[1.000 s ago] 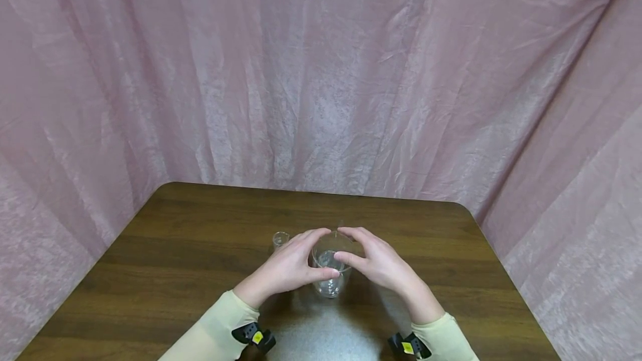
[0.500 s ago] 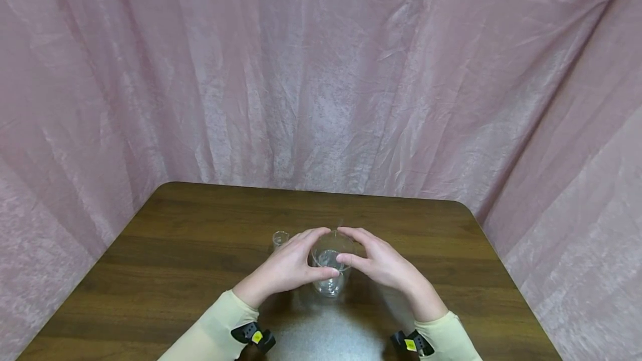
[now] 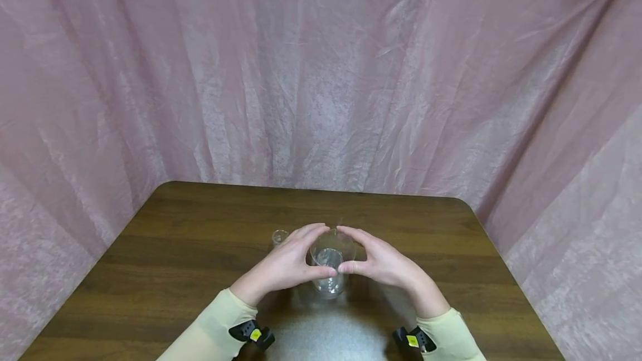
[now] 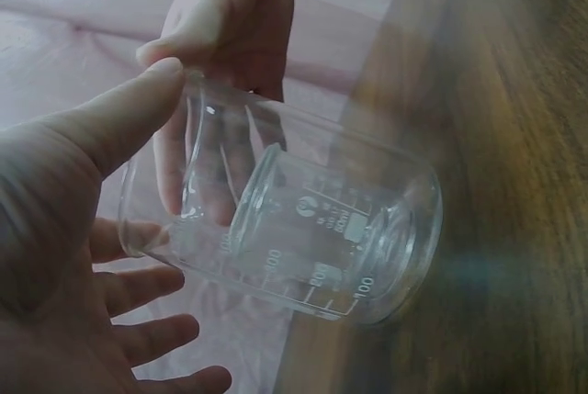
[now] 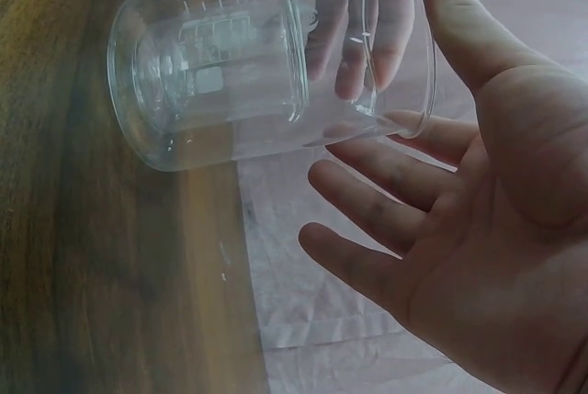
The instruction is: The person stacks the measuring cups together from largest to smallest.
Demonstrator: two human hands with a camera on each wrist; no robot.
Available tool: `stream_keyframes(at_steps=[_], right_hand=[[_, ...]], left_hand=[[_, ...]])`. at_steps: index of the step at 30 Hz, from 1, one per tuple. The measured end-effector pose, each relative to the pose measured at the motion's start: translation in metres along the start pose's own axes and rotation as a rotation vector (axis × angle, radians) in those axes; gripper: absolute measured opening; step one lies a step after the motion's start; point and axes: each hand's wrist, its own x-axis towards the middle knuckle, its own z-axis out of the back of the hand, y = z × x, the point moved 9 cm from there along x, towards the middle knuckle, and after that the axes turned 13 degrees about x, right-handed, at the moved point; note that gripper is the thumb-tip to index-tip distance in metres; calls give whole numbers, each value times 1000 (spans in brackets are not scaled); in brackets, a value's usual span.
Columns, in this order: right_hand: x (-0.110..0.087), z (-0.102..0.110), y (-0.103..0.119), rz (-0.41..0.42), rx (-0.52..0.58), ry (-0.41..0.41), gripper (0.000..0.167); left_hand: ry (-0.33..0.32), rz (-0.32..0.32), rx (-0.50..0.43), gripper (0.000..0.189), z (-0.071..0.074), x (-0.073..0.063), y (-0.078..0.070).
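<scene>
A large clear glass beaker (image 3: 329,293) with white markings stands on the table in front of me. Inside it sits a smaller glass beaker (image 4: 317,206), whose rim lies well below the outer one's. My left hand (image 3: 288,266) holds the large beaker near its rim from the left, thumb on the near side and index finger reaching round the far side. From the right, my right hand (image 3: 386,263) holds the same rim between thumb and index finger. The other fingers of both hands are spread and relaxed in the wrist views.
Just beyond my left hand stands another small glass vessel (image 3: 279,236), partly hidden by the fingers. The brown wooden table (image 3: 200,249) has rounded far corners. A pink curtain (image 3: 321,71) hangs behind it and along the sides.
My right thumb has moved from over the beaker's opening down to its near rim, close to the left thumb. The left hand has barely shifted, and the beakers stay in place.
</scene>
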Motion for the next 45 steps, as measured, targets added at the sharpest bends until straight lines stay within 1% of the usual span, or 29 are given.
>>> stream_keyframes(at_steps=[5,10,16,21,28,36,40,45], right_hand=[[1,-2,3,11,15,25,90],[1,-4,5,11,41,36,98],[1,-4,6,9,29,30,101],[1,-5,7,6,29,24,105],[2,-10,6,-15,51,27,108],[5,-13,7,-9,52,24,104],[5,-14,6,-4,40,20,104],[5,-15,4,-33,37,9,102]], left_hand=[[-4,-9,9,102,4,-2,-1],[-14,5,40,107,9,-5,-2],[-13,23,87,110,15,-9,-1],[-22,-3,96,109,19,-11,-3],[-34,-25,117,107,20,-17,-5],[-29,-2,145,107,25,-22,-2],[-22,16,140,107,29,-25,2],[-16,38,139,105,33,-28,5]])
